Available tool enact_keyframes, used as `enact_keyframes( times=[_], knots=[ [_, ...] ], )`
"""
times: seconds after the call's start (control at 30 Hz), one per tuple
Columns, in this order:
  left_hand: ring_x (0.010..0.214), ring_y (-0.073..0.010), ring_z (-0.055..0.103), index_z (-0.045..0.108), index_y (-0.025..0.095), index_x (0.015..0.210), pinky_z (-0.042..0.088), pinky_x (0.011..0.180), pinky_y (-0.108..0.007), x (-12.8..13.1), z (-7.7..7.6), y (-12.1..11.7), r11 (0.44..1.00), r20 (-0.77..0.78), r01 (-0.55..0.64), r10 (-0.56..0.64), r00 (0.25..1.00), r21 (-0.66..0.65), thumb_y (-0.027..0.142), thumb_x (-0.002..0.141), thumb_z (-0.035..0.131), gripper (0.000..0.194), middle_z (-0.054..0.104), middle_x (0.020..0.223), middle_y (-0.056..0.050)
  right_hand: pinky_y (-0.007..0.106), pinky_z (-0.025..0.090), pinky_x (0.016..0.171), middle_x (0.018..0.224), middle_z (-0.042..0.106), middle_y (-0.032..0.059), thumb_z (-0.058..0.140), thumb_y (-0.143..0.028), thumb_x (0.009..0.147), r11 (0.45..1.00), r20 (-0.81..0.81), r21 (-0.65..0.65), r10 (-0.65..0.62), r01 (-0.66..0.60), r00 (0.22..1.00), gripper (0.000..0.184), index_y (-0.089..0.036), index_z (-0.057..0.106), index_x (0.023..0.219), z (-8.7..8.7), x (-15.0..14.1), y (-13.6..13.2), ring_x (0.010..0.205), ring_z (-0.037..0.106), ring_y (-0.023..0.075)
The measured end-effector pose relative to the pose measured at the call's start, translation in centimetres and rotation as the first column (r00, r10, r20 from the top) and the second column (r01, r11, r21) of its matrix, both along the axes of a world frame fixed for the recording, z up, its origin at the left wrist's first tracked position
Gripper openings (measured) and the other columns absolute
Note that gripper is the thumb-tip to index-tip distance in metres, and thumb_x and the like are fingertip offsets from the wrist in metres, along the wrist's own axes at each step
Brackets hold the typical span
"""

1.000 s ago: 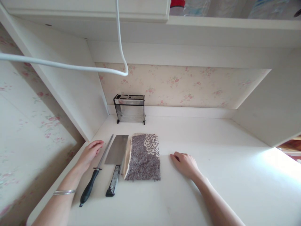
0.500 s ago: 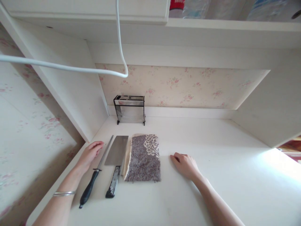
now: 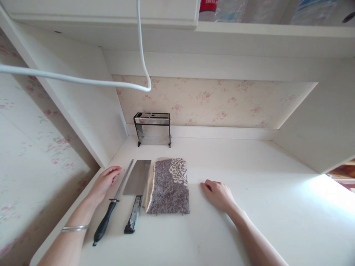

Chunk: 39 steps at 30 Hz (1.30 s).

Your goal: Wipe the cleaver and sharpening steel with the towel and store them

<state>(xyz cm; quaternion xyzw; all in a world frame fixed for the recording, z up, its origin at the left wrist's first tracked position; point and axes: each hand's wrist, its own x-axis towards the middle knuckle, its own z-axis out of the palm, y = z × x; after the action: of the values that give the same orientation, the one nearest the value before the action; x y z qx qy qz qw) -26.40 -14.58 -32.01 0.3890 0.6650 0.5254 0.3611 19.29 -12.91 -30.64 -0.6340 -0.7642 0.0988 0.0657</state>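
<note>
My left hand (image 3: 105,180) rests on the white tabletop with its fingers curled together and nothing seen in them. Just right of it lies a sharpening steel (image 3: 112,204) with a black handle toward me. Beside the steel is a cleaver (image 3: 138,178), flat, its worn black handle also pointing my way. A folded grey-brown cloth (image 3: 169,186) with a cream pattern sits to the right of the blade. Beyond the cloth, my right hand (image 3: 217,192) is loosely closed on the table, touching none of these things.
A knife block (image 3: 152,127) with clear sides and a black frame stands at the back left. White cabinet panels (image 3: 310,122) close in both sides. A white cable (image 3: 97,81) hangs across the upper left. Above is a shelf (image 3: 266,29) with bottles.
</note>
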Motion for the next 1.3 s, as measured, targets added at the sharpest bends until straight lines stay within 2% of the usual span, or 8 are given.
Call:
enact_keyframes(
  times=[0.6,1.07,1.3],
  knots=[
    [0.054,-0.0092,0.042,0.063,0.016,0.094,0.029,0.046,-0.021,-0.04,-0.09,0.04,1.000,-0.011,-0.009,0.008,1.000,-0.012,0.042,0.064,0.069,0.040,0.058,0.073,-0.001,0.024,0.026,0.056,0.082,0.069,0.0024,0.031,-0.047,0.093,1.000,0.002,-0.001,0.001,-0.001,1.000,0.042,-0.024,0.062,0.077,0.02,-0.03,-0.01,0.070,0.060,0.0165],
    [0.052,-0.0100,0.042,0.065,0.016,0.090,0.028,0.045,-0.021,0.23,0.21,-0.02,1.000,-0.021,-0.003,0.002,1.000,-0.006,0.044,0.060,0.070,0.041,0.053,0.062,0.002,0.024,0.026,0.057,0.081,0.069,0.0024,0.031,-0.047,0.093,1.000,-0.014,0.002,0.003,-0.003,1.000,0.042,-0.023,0.061,0.075,0.00,-0.01,0.01,0.072,0.061,0.0167],
    [0.052,-0.0101,0.040,0.064,0.016,0.091,0.028,0.045,-0.021,0.19,0.18,0.03,1.000,-0.039,0.021,-0.022,0.999,-0.021,0.041,0.063,0.069,0.037,0.048,0.057,0.003,0.025,0.025,0.056,0.080,0.069,0.0020,0.030,-0.047,0.093,1.000,-0.010,0.009,0.006,-0.006,1.000,0.043,-0.023,0.060,0.075,-0.09,0.05,-0.01,0.070,0.060,0.0164]
  ],
)
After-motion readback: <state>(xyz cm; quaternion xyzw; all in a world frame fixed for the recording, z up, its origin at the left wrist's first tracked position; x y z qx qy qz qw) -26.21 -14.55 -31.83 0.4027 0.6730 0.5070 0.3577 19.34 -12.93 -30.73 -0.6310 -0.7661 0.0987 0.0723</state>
